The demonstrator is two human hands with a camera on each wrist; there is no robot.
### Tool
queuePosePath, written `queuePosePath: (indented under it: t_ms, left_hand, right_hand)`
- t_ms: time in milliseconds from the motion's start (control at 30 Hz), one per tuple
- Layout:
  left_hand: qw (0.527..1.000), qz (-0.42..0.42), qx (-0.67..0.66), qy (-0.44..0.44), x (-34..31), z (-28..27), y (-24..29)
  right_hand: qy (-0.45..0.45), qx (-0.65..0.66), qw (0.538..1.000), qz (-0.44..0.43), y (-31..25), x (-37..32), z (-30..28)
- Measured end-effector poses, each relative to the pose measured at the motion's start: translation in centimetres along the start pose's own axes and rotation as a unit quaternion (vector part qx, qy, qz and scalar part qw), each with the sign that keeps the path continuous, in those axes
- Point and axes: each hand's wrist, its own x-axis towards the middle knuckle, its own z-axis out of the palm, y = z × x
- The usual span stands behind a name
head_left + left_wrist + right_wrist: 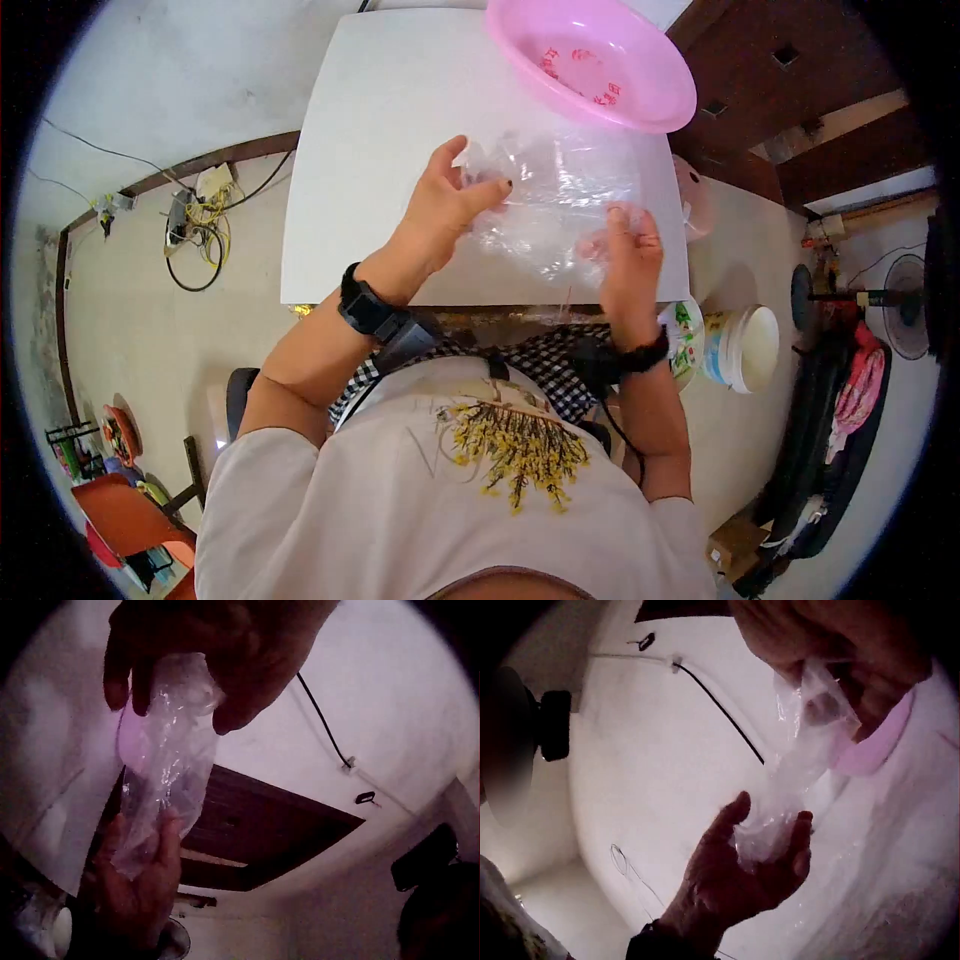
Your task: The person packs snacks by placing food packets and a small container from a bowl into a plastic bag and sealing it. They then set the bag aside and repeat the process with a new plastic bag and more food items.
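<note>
Grips the left end of a clear, thin, crinkled plastic bag (560, 185) in the left hand (440, 215), thumb over the near face and fingers curved round behind, and pinches the right end between the thumb and fingers of the right hand (632, 270). Spans the plastic bag between the 2 hands, long axis running roughly left to right, with a slight slant towards the near side at the right end. Gives neither hand the shorter reach, touching with both. Appears to hold the plastic bag raised over the right part of a smooth, white, straight-edged tabletop (370, 130), on the near side of a round, pink plastic basin (655, 85) with red printing inside. Wears a black, strapped device (368, 308) on the left wrist and a fuzzy, black band (648, 352) on the right. Hides some fingertips of the left hand behind the shiny folds in the head view. Shows the undersides only darkly in the 2 wrist views, with the basin cut off at the far edge of the head view. Too creased and see-through to make out any opening, or to tell 1 layer from 2.
</note>
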Motion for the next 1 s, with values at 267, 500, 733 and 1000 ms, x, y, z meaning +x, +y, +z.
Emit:
queuePosePath:
  t_ms: [267,500,733,1000]
  left_hand:
    - [0.983,0.020,0.164,0.074,0.7,-3.7,-2.7]
    - [0.992,-0.046,-0.007,0.115,0.4,-6.6,-1.8]
    - [0.979,0.005,-0.141,0.149,1.6,-8.0,-2.9]
    - [0.985,-0.043,-0.122,0.111,-1.4,-4.3,-2.9]
  right_hand:
    - [0.000,0.031,0.998,0.055,4.7,-0.5,1.4]
    - [0.008,0.013,0.998,0.068,5.8,-0.4,1.7]
    - [0.021,-0.009,0.999,0.044,6.6,-0.6,1.4]
    - [0.058,0.048,0.997,0.009,8.0,-0.8,1.3]
